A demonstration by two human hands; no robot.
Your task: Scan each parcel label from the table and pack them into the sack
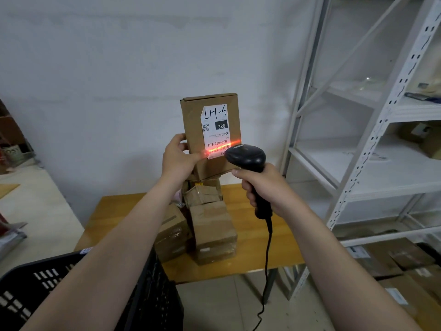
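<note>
Parcel [210,130] was held upright in the air above the other parcels [212,230] on the tabletop [250,235]. The left hand [179,158] gripped its lower left edge. The right hand [265,185] gripped the scanner [248,158] just beside the box, and a red line crossed the label [216,130]. Bare tabletop lay right of the pile.

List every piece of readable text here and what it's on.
"032": black patch on the label of the raised parcel, upside down.
"032-038-E01": same label, by the barcode.
Handwriting on it: perhaps "4-1-17", unsure.
Print near the QR code: too small.
Labels on the table parcels: blurred.
</note>
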